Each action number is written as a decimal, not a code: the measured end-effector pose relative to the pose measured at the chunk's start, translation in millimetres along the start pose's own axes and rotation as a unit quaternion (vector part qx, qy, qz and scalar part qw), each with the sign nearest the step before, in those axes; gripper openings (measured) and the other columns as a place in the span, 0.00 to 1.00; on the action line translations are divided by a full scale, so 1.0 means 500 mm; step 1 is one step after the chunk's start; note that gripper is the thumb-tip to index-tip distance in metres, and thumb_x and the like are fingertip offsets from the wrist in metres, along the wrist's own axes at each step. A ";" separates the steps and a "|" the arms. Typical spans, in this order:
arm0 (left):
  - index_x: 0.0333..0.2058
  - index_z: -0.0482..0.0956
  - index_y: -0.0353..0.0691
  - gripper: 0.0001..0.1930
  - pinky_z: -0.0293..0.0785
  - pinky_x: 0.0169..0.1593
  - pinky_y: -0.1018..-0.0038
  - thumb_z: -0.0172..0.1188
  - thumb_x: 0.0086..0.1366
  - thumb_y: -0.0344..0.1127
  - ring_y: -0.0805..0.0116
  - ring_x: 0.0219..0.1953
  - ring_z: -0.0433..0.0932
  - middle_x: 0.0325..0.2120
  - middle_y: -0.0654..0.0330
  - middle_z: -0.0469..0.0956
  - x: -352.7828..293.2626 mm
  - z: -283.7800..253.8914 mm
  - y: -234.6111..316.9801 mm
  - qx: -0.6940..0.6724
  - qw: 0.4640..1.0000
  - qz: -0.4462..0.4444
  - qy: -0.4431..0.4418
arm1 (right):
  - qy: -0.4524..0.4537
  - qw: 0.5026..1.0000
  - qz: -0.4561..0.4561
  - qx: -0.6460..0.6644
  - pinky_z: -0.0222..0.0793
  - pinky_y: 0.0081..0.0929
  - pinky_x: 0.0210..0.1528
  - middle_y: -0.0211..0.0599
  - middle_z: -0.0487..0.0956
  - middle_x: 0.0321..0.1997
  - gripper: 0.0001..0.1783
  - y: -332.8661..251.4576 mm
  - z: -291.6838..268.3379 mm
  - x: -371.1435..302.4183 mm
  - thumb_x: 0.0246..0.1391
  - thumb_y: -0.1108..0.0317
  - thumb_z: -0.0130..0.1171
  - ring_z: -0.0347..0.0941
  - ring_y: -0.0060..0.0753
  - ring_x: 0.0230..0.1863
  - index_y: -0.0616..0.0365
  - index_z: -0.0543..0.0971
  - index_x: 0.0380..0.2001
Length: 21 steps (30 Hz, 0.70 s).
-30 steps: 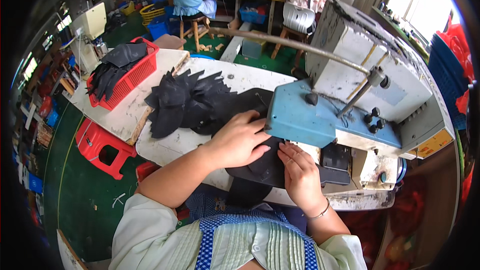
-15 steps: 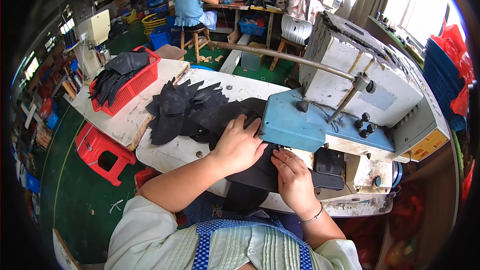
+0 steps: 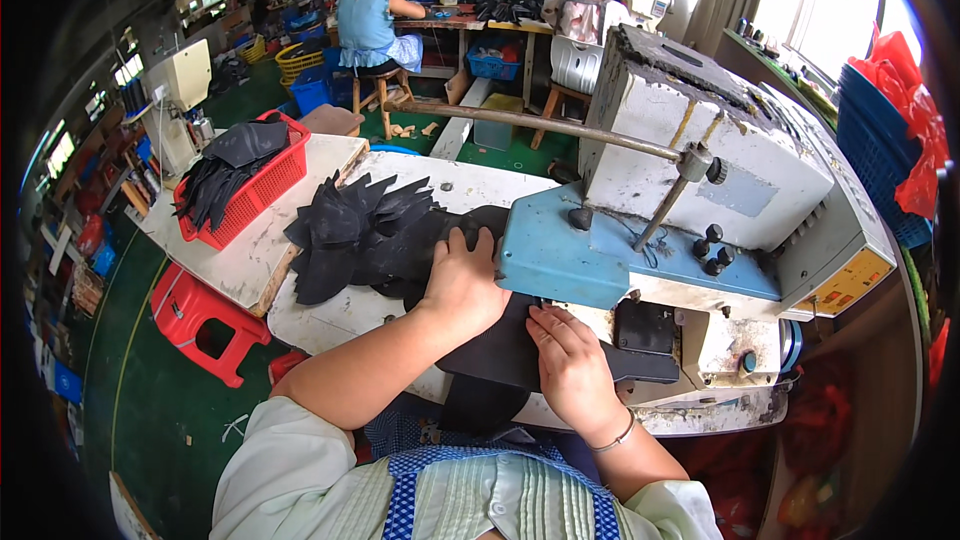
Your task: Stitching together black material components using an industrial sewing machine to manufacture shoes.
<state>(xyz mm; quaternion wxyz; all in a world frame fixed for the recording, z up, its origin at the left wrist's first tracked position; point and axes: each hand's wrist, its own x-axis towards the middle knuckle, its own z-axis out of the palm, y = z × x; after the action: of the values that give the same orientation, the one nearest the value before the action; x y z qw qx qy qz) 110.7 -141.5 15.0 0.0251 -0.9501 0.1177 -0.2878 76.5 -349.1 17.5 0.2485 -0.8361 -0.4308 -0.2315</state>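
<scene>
Black fabric piece (image 3: 505, 345) lay flat on the white surface (image 3: 330, 315), near edge, running under the blue front of the sewing machine (image 3: 640, 240). I had both hands on it.

Left hand (image 3: 462, 285): palm down, fingers spread and flat, pressing the piece against the surface right at the left end of the blue housing. No pinch, nothing gripped, just hold-down.

Right hand (image 3: 572, 365): also flat, fingers together and extended toward the machine, resting on the near right part of the piece, just left of the dark plate (image 3: 645, 340). Also no grip; thumb side I could not see clearly.

Handling, my read: thin, soft, limp sheet stock, light. It draped over the near edge of the surface, so it would sag and fold if lifted by one corner. Looked matte, not slippery. Best controlled by flat pressure from two hands well apart, or a pinch at an edge; no fragile parts that I could make out.

Pile of black cut pieces (image 3: 355, 235) sat just left of the left hand, touching or overlapping the worked piece; I could not tell which. Red basket (image 3: 250, 190) with more black pieces sat further left. Red stool (image 3: 200, 315) stood on the floor below.
</scene>
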 end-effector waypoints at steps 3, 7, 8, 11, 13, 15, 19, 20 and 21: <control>0.45 0.80 0.29 0.23 0.71 0.43 0.51 0.64 0.57 0.41 0.39 0.43 0.75 0.41 0.44 0.77 0.013 0.003 0.001 0.032 0.999 -0.017 -0.012 | -0.008 1.000 -0.008 -0.014 0.71 0.40 0.63 0.48 0.80 0.57 0.22 0.003 0.001 0.001 0.48 0.76 0.58 0.75 0.47 0.60 0.70 0.81 0.49; 0.48 0.78 0.26 0.25 0.72 0.44 0.48 0.62 0.59 0.42 0.36 0.44 0.75 0.44 0.41 0.77 0.032 0.007 -0.002 0.032 0.995 -0.060 -0.075 | 0.001 1.000 0.007 -0.008 0.73 0.40 0.59 0.45 0.82 0.56 0.21 -0.005 -0.005 0.012 0.47 0.81 0.61 0.77 0.47 0.57 0.66 0.82 0.48; 0.48 0.78 0.26 0.25 0.72 0.44 0.48 0.62 0.59 0.42 0.36 0.44 0.75 0.44 0.41 0.77 0.041 0.001 -0.001 0.032 0.995 -0.059 -0.074 | -0.001 1.000 0.009 -0.010 0.73 0.40 0.58 0.44 0.82 0.56 0.21 -0.004 -0.006 0.012 0.48 0.80 0.62 0.77 0.47 0.57 0.65 0.82 0.49; 0.52 0.75 0.26 0.27 0.73 0.46 0.47 0.61 0.60 0.43 0.35 0.46 0.75 0.48 0.41 0.75 0.069 -0.017 -0.003 0.027 0.984 -0.086 -0.156 | 0.000 1.000 0.012 -0.010 0.73 0.39 0.57 0.42 0.82 0.56 0.20 -0.001 -0.007 0.010 0.49 0.78 0.63 0.77 0.46 0.57 0.64 0.83 0.49; 0.56 0.73 0.30 0.29 0.72 0.49 0.47 0.61 0.60 0.43 0.36 0.47 0.75 0.51 0.42 0.74 0.082 -0.016 -0.012 0.056 0.973 -0.112 -0.194 | 0.003 1.000 0.010 -0.009 0.73 0.39 0.57 0.42 0.82 0.56 0.19 0.000 -0.006 0.010 0.50 0.77 0.63 0.77 0.45 0.57 0.63 0.83 0.48; 0.57 0.73 0.32 0.29 0.72 0.50 0.48 0.61 0.61 0.44 0.37 0.49 0.75 0.52 0.43 0.74 0.091 -0.004 -0.038 0.043 0.969 -0.124 -0.209 | 0.013 1.000 0.023 0.015 0.73 0.38 0.57 0.41 0.83 0.55 0.18 -0.002 -0.006 0.009 0.50 0.76 0.65 0.77 0.44 0.56 0.62 0.83 0.47; 0.58 0.75 0.32 0.31 0.67 0.59 0.47 0.59 0.67 0.53 0.35 0.58 0.69 0.59 0.42 0.71 -0.019 -0.014 -0.074 -0.036 0.995 -0.046 -0.080 | 0.032 0.998 0.014 0.047 0.74 0.39 0.56 0.41 0.84 0.51 0.16 -0.004 -0.014 0.007 0.49 0.75 0.68 0.79 0.45 0.54 0.62 0.84 0.44; 0.58 0.75 0.31 0.37 0.62 0.64 0.43 0.61 0.65 0.60 0.31 0.62 0.66 0.62 0.39 0.69 -0.056 -0.058 -0.061 -0.074 0.993 -0.018 -0.087 | 0.037 0.997 0.015 0.064 0.74 0.39 0.56 0.41 0.84 0.49 0.16 -0.001 -0.015 0.005 0.48 0.75 0.69 0.79 0.45 0.53 0.62 0.84 0.42; 0.60 0.73 0.31 0.44 0.56 0.68 0.40 0.63 0.60 0.67 0.29 0.66 0.62 0.64 0.38 0.66 -0.093 -0.090 -0.051 -0.116 0.987 0.018 -0.110 | 0.045 0.996 0.021 0.076 0.75 0.39 0.55 0.41 0.85 0.48 0.15 0.001 -0.014 0.004 0.47 0.75 0.70 0.80 0.46 0.52 0.62 0.84 0.41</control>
<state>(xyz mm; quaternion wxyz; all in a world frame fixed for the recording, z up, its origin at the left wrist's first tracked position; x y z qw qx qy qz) 53.5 -104.8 30.3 -0.0675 -0.9700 0.1644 -0.1657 76.9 -352.6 23.8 0.3347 -0.8126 -0.4181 -0.2301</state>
